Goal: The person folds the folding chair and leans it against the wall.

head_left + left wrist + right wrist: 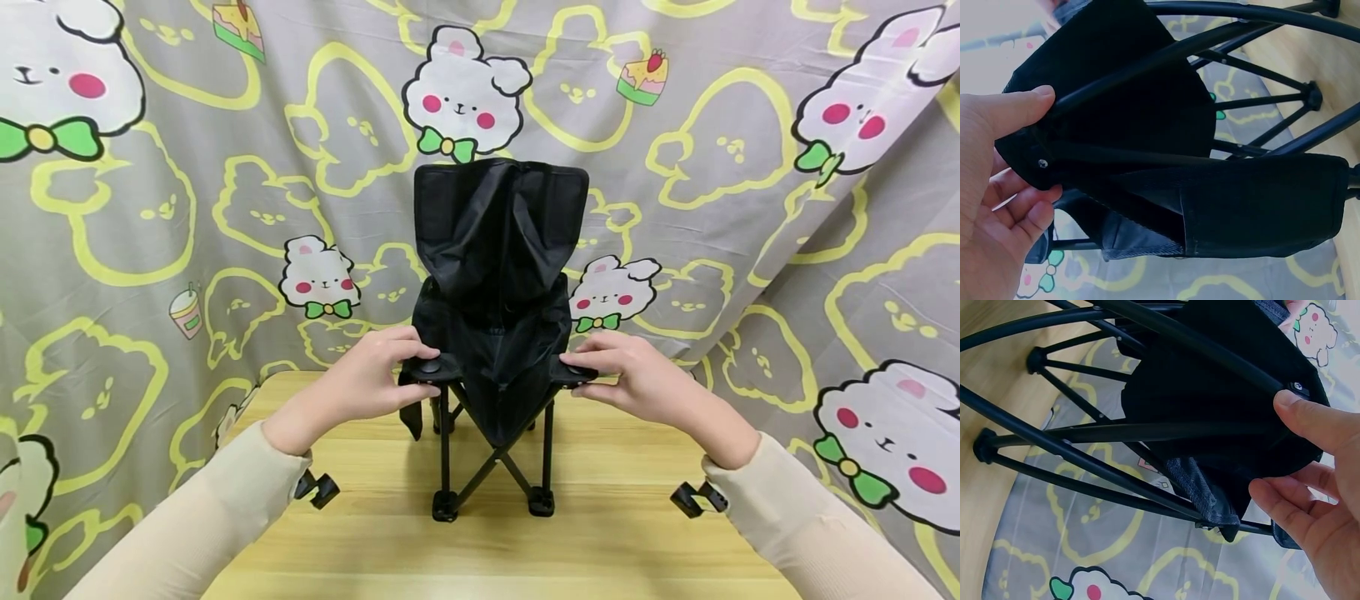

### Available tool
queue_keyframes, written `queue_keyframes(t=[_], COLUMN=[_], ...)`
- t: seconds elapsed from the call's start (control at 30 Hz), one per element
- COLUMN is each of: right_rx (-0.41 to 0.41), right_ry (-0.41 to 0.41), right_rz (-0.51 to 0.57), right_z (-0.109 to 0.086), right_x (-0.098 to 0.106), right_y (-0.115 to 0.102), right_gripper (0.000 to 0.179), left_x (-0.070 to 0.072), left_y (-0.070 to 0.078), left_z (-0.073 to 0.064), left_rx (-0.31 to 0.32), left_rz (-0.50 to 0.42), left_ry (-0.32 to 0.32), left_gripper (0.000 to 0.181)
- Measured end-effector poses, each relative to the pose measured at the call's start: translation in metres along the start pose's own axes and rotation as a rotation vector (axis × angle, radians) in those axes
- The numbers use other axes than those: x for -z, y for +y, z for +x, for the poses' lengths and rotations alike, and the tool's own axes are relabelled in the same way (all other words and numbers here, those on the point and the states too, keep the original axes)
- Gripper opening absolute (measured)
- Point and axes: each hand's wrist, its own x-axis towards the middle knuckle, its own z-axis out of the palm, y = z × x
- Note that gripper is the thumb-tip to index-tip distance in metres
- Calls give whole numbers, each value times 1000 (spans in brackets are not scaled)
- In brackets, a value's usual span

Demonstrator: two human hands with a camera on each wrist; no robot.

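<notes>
A small black folding camp chair (495, 333) stands upright and unfolded, its fabric back raised and its thin legs crossing at the front. My left hand (375, 372) pinches the front corner on the left side, thumb below and fingers on top. At the opposite front corner, my right hand (626, 375) grips in the same way. The left wrist view shows the left thumb (1022, 109) against the corner near a screw, with a fabric pouch (1266, 206) hanging beside the legs. In the right wrist view the right thumb (1310, 415) presses close to another screw.
The chair's feet (445, 505) rest on a light wooden tabletop (600, 533). Behind and around it hangs a grey curtain (247, 208) with rabbit and yellow outline prints. A small black camera mount (322, 490) sits at each wrist.
</notes>
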Motion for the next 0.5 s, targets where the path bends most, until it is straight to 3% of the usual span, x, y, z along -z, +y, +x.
queue_keyframes(t=[0.5], right_rx=[-7], right_ry=[1], right_rz=[-2], right_z=[10], right_x=[-1], right_y=[-4], right_gripper=[47], left_x=[0], left_y=[5], left_z=[6], left_rx=[28], left_rz=[-2], left_ry=[21], left_gripper=[41])
